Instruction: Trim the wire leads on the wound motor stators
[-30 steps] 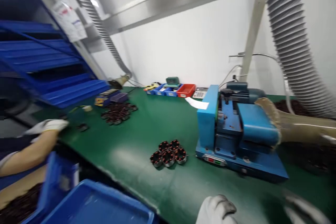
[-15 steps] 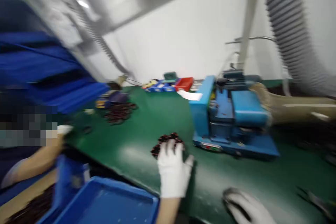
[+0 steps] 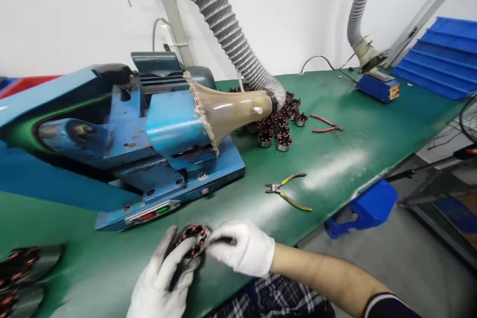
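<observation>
Both my hands wear white gloves and meet at the front edge of a green table [image 3: 354,159]. My left hand [image 3: 162,283] and my right hand [image 3: 242,248] together grip a small round stator [image 3: 193,236] with copper windings, fingers closed on it from both sides. Just behind it stands a blue machine [image 3: 149,144] with red and green buttons on its front. A tan funnel [image 3: 231,109] on a grey ribbed hose [image 3: 227,25] points into the machine.
More stators [image 3: 278,126] lie heaped behind the funnel; others sit blurred at the left edge [image 3: 18,268]. Yellow-handled pliers [image 3: 288,191] and red-handled pliers [image 3: 326,124] lie on the table. A blue unit [image 3: 378,87], second hose [image 3: 359,5], blue shelves [image 3: 441,57], blue bin [image 3: 365,206].
The view has swung from the table's left end to its right. My left hand reached to the stators beside the machine; now both hands hold one stator at the front edge.
</observation>
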### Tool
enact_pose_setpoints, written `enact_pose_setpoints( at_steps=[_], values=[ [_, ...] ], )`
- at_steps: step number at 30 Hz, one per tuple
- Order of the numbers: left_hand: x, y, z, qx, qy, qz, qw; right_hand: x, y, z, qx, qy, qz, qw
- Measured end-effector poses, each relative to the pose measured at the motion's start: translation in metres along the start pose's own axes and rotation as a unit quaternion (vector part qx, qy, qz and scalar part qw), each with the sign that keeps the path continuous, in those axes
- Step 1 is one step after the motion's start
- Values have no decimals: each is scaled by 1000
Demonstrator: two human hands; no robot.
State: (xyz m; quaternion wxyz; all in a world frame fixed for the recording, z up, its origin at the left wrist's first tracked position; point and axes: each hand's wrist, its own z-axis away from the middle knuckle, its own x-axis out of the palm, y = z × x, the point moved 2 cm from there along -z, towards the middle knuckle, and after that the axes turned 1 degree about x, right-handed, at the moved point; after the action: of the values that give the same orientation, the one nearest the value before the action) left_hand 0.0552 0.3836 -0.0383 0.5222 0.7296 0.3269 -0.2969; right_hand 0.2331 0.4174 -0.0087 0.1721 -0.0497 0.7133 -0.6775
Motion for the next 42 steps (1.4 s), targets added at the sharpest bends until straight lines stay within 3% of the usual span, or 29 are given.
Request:
enact_pose_setpoints(
  at_steps=[3,6,11,14,17,20,23,26,29,31,33,35,37,38,40,42],
  values=[
    [7,14,-6,-74,-15,-19,997,-13,1,-1,80,75,-51,993],
    [11,25,-13,-162,-10,-48,986,-18,3,1,121,107,-106,981],
    [18,32,-19,-139,15,26,990,-20,8,4,137,117,-154,971],
    [17,33,-10,-107,-42,86,990,-22,9,2,165,61,-136,975],
    [12,37,4,-49,-90,110,989,-22,5,-2,200,-53,-61,976],
    [9,40,9,-4,-76,87,993,-20,-3,-5,161,-149,3,976],
    [8,43,6,20,-38,68,997,-15,-7,-5,140,-167,-26,976],
    [8,50,3,49,10,33,998,-13,-3,1,196,-85,-106,971],
    [9,58,3,46,37,13,998,-24,-2,10,239,37,-231,942],
    [9,61,3,22,46,10,999,-40,-4,13,235,129,-323,907],
    [9,63,2,-2,65,-2,998,-58,-8,15,189,218,-352,891],
    [9,63,1,-13,82,-21,996,-68,-14,17,117,240,-270,925],
    [9,60,0,-18,89,-30,995,-62,-18,19,45,140,-82,986],
    [9,59,1,-18,92,-30,995,-53,-19,21,7,61,24,998],
    [9,55,2,-12,98,-31,995,-33,-15,26,-67,-76,200,975],
    [10,53,4,1,98,-35,995,-18,-10,32,-136,-124,297,937]
  ],
)
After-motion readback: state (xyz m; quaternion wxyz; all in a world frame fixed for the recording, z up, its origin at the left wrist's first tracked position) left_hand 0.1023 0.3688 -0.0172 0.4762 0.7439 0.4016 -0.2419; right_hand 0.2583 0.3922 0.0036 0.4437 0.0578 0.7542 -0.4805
